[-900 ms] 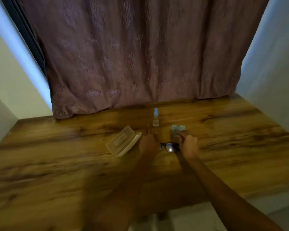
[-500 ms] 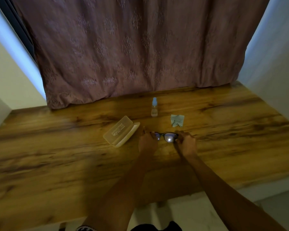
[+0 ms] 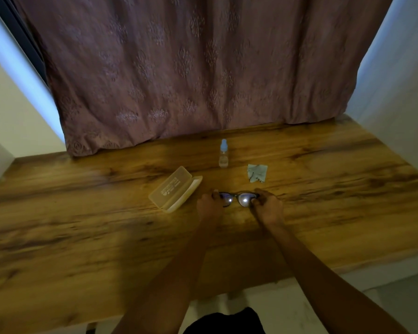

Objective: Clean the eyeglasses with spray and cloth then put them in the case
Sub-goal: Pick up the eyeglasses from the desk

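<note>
Dark-framed eyeglasses (image 3: 238,199) are held just above the wooden table (image 3: 82,225), lenses facing me and catching light. My left hand (image 3: 209,207) grips their left end and my right hand (image 3: 267,207) grips their right end. A pale translucent glasses case (image 3: 175,189) lies open on the table just left of my left hand. A small clear spray bottle (image 3: 223,154) with a blue cap stands upright behind the glasses. A crumpled light blue-grey cloth (image 3: 256,173) lies to the right of the bottle.
A mauve patterned curtain (image 3: 191,68) hangs down onto the table's far edge. White walls close in on both sides. The table's near edge runs across the bottom, with pale floor beyond it.
Both hands have kept hold of the glasses and turned them so both lenses show. My right hand has drawn back from the cloth. The camera view has tilted, shifting everything upward.
</note>
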